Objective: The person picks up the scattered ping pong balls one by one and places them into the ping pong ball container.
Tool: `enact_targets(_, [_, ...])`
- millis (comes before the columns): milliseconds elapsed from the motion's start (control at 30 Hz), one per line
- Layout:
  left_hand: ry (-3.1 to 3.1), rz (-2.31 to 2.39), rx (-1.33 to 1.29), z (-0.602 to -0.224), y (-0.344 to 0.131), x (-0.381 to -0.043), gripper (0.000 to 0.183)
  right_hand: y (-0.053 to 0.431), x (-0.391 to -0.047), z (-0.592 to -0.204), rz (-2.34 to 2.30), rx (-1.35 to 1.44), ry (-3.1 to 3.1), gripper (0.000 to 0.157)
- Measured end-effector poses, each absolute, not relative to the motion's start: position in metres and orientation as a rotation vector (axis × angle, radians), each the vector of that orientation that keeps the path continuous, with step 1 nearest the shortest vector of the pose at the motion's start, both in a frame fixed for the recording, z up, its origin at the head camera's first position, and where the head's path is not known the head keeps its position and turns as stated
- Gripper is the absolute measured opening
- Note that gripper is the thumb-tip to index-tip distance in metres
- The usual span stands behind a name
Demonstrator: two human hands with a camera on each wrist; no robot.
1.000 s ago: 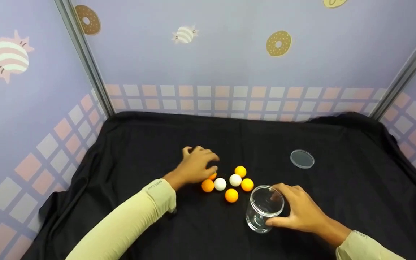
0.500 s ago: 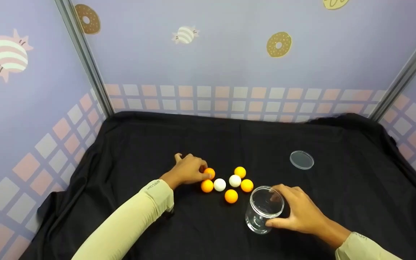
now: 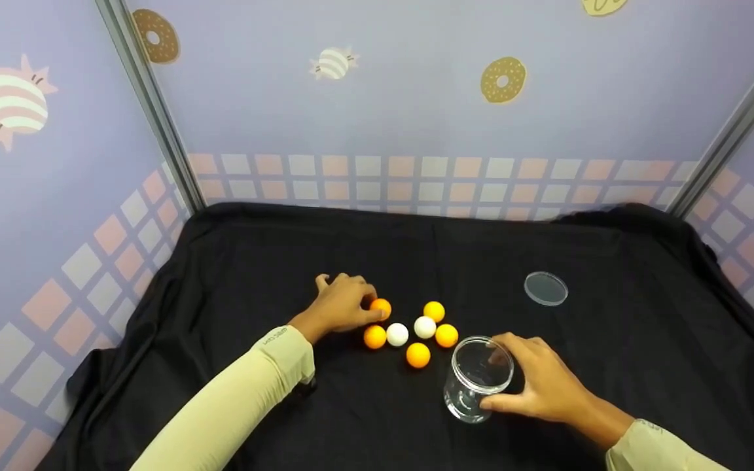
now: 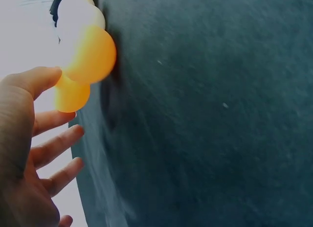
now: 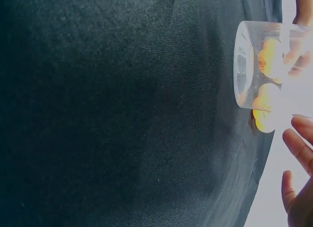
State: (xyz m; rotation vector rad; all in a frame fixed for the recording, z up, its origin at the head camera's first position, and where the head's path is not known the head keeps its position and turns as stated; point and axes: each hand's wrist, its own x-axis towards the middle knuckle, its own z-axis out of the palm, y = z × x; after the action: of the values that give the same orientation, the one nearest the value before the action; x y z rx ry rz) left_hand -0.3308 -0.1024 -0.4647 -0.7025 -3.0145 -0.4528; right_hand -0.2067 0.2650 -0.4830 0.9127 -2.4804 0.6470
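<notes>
While your left hand [image 3: 343, 304] is pinching an orange ball [image 3: 382, 308] in the head view, its fingers are partly covering it; your right hand [image 3: 537, 376] is gripping a clear jar [image 3: 475, 386] beside the other balls [image 3: 418, 355]. From the left wrist, a nearer ball [image 4: 95, 56] is overlapping the pinched one, and glare is bleaching those behind. From the right wrist, the jar and right hand are running out of frame.

Balls [image 3: 425, 327] left of jar [image 3: 472, 384], lid [image 3: 546, 289] on cloth [image 3: 351, 409] behind jar
</notes>
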Motion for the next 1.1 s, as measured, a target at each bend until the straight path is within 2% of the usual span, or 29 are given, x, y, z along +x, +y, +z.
enact_targets(300, [-2.847,-0.497,-0.801,-0.441,-0.082,-0.315,0.042,0.265,-0.207,-0.482,0.646,0.923,-2.472,0.081])
enact_targets(700, [-2.683,-0.562,-1.016,-0.412,-0.042,-0.274,0.038,0.265,-0.207,-0.482,0.673,0.935,-2.481,0.083])
enact_targets(1100, [-2.550,-0.576,-1.167,-0.402,-0.021,-0.245,0.035,0.265,-0.208,-0.484,0.629,0.938,-2.453,0.084])
